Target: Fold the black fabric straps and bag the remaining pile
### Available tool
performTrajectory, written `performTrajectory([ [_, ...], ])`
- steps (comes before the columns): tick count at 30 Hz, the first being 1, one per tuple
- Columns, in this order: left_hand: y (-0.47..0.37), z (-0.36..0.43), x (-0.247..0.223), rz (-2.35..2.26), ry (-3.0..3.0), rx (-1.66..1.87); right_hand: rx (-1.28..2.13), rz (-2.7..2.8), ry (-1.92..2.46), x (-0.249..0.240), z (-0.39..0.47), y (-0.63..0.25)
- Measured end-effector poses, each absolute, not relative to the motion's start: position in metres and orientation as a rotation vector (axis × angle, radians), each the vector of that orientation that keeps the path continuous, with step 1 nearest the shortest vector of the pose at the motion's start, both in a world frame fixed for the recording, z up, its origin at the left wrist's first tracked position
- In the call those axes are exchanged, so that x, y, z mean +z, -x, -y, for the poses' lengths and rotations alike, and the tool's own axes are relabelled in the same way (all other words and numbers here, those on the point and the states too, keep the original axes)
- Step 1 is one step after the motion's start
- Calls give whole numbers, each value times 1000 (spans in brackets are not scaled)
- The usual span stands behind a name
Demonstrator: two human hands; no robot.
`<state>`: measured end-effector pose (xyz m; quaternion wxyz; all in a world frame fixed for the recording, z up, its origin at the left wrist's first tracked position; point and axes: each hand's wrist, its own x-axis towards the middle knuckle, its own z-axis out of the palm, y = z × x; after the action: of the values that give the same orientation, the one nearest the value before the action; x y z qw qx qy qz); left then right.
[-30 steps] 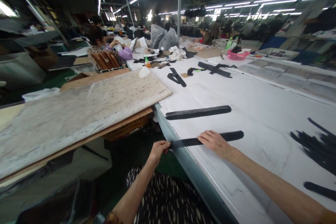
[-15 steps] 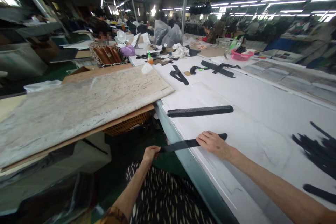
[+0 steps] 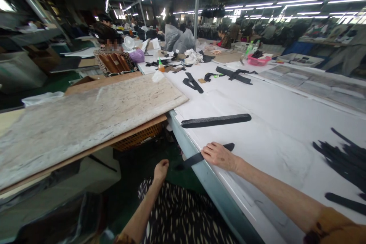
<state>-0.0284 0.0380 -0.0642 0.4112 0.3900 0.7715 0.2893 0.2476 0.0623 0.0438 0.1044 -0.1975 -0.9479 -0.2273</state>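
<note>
A black strip (image 3: 193, 160) lies partly on the white table (image 3: 274, 122) and juts out over its near edge. My right hand (image 3: 219, 156) is closed on the strip at the table edge. Left of the strip's free end, and apart from it, my left hand (image 3: 161, 168) is in the air with fingers pressed together; whether something small is between them is hidden. Farther up the table a thick black strip (image 3: 216, 121) lies flat, its top edge greyish.
A worn pale board (image 3: 85, 110) extends on the left. Black strips (image 3: 340, 160) are heaped at the right. Farther back are an orange glue bottle (image 3: 161, 67), black pieces (image 3: 237, 75), a pink basket (image 3: 259, 60) and a seated person (image 3: 110, 38).
My left hand has come off the strip's end, which now hangs free. My right hand has moved slightly left with the strip, toward the table edge.
</note>
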Motion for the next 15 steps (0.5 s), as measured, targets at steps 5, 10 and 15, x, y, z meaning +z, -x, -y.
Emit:
performTrajectory([
  [5,-30,-44,-12,-1376,-1256,928,-648,2812,601,45,-62,-247],
  [10,-61,-40,9,-1218,-1160,914,-608,2803,627,44,-63,-246],
  [15,-58,-43,5,-1203,-1089,916,-562,2754,651,43,-65,-263],
])
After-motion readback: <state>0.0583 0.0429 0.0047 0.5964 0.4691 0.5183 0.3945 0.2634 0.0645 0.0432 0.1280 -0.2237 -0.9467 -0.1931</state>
